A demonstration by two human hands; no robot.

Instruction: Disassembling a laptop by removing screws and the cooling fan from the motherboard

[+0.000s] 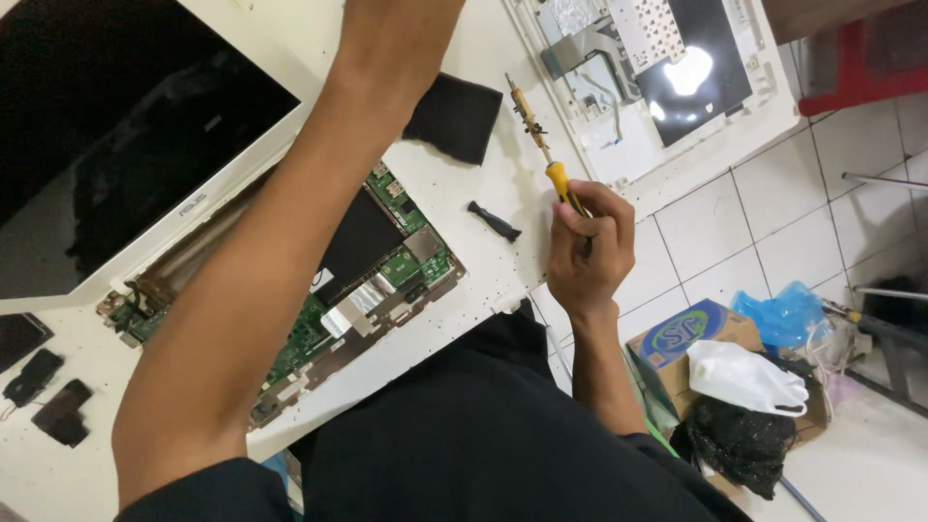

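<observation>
One white table [454, 208] fills most of the view, and beyond its edge a floor of pale square tiles [706, 232] is seen. On the floor near the table a cardboard box [677, 338] is found, with a white bag [744, 377], a blue bag [788, 314] and a black bag [739, 445] heaped in and about it; a red stool [860, 58] is partly shown at the upper right. On the table an opened white laptop is laid out: its dark screen [116, 126] at the upper left, and the exposed green circuit board [387, 266] beside it. The detached white bottom cover [657, 77] is set apart at the upper right. A black square pad [454, 116] and a small black tool [493, 220] lie between them, and small black parts [43, 391] are scattered at the lower left. Much of the board is hidden by the left forearm [271, 271], which is stretched up across it; the left hand is out of view, so its fingers cannot be judged. A yellow-handled screwdriver [541, 145] is gripped by the clenched fingers of the right hand [590, 251], just past the table's edge, its shaft pointed up over the table toward the cover.
</observation>
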